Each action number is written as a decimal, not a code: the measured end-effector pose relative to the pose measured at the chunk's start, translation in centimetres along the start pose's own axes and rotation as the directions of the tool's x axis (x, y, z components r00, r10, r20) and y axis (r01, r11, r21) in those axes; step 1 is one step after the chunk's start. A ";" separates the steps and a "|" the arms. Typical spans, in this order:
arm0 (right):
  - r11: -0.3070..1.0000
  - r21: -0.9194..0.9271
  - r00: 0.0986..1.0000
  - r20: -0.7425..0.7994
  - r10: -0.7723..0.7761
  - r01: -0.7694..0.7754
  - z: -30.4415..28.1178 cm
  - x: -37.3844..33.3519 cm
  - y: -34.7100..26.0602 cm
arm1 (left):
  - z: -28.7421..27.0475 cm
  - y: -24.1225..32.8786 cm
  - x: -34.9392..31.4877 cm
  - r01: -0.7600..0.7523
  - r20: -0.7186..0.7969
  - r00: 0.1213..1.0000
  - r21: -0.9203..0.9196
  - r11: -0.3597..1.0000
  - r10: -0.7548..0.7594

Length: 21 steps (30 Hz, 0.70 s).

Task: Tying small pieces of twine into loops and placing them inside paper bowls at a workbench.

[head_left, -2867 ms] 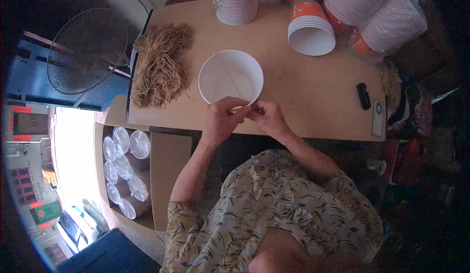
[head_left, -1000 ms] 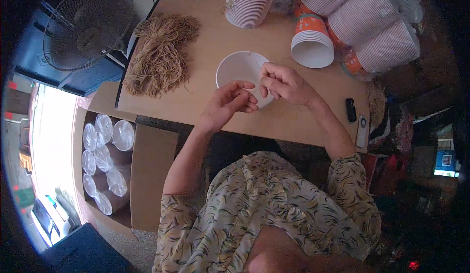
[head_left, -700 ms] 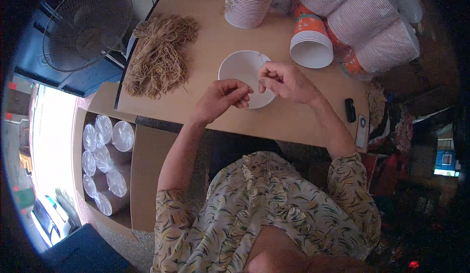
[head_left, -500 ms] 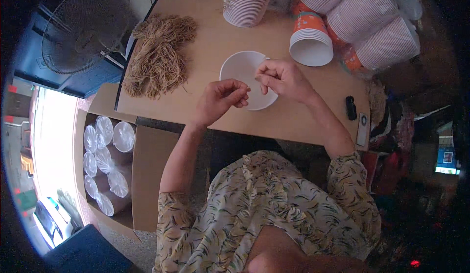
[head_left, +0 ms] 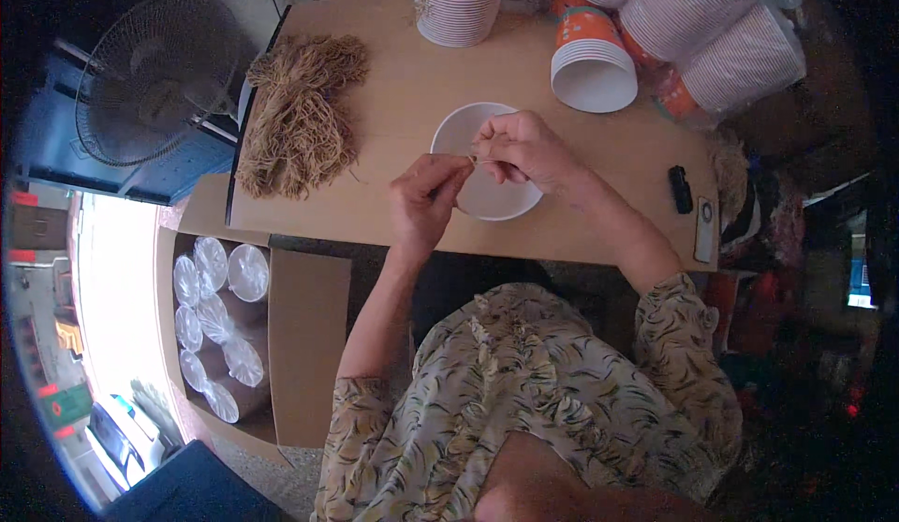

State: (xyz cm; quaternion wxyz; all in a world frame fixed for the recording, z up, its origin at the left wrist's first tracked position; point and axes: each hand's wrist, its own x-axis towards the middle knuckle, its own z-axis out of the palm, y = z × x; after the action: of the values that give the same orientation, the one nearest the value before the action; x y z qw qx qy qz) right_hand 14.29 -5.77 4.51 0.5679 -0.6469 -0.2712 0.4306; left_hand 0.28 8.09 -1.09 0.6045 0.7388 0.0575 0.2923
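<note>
Over a white paper tub [head_left: 498, 207] at the middle of the table, my two hands meet at the fingertips. My left hand [head_left: 429, 196] is closed, its thumb and forefinger pinching a thin pale cord [head_left: 483, 160]. My right hand [head_left: 521, 151] pinches the same cord with bent fingers, just to the right. Most of the cord is hidden in the fingers. The tub's open mouth shows beneath, partly covered by both hands. A heap of brown twine [head_left: 298, 115] lies at the table's left side.
Upright stacked tubs [head_left: 459, 2] stand at the back. An orange-and-white tub stack [head_left: 595, 68] lies tipped at the right, before plastic-wrapped stacks [head_left: 688, 12]. A black object [head_left: 680, 190] lies near the right edge. An open carton [head_left: 309, 344] with wrapped tubs stands lower left, below a fan [head_left: 159, 77].
My hands have come together, and my left fingertips now reach the right hand's. The cord shows between them. The whole view has shifted slightly.
</note>
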 end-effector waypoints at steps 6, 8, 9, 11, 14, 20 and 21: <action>0.999 0.022 0.999 -0.037 0.037 -0.036 0.4 -0.1 0.1 | 0.9 0.8 -0.2 0.075 -0.115 0.990 -0.002 0.997 -0.075; 0.999 0.004 0.998 -0.051 0.042 -0.042 0.5 -0.1 0.1 | 0.9 0.7 -0.2 0.086 -0.151 0.984 -0.053 0.995 -0.094; 0.999 0.003 0.998 -0.050 0.043 -0.043 0.5 -0.1 0.1 | 0.8 0.5 -0.3 0.051 -0.137 0.989 0.022 0.998 -0.048; 0.998 0.014 0.998 -0.012 0.057 -0.057 0.4 0.0 0.3 | 0.7 0.4 -0.4 0.016 -0.121 0.993 0.097 0.995 -0.004; 0.992 0.050 0.993 -0.003 0.120 -0.120 0.2 0.0 0.1 | 0.9 0.4 -0.4 0.003 -0.127 0.992 0.092 0.996 0.009; 0.987 0.073 0.989 0.045 0.143 -0.146 -0.3 0.2 0.7 | 0.8 -0.4 -0.4 -0.220 -0.141 0.957 0.227 0.949 0.255; 0.987 0.072 0.989 0.045 0.143 -0.146 -0.3 0.2 0.8 | 0.7 -0.1 -0.3 -0.235 -0.135 0.952 0.251 0.939 0.275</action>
State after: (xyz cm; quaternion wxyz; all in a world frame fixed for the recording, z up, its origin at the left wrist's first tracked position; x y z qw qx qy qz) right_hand 14.55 -5.98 3.71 0.5537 -0.6344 -0.2182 0.4933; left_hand 0.46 7.35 -1.31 0.4639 0.7782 0.0454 0.4209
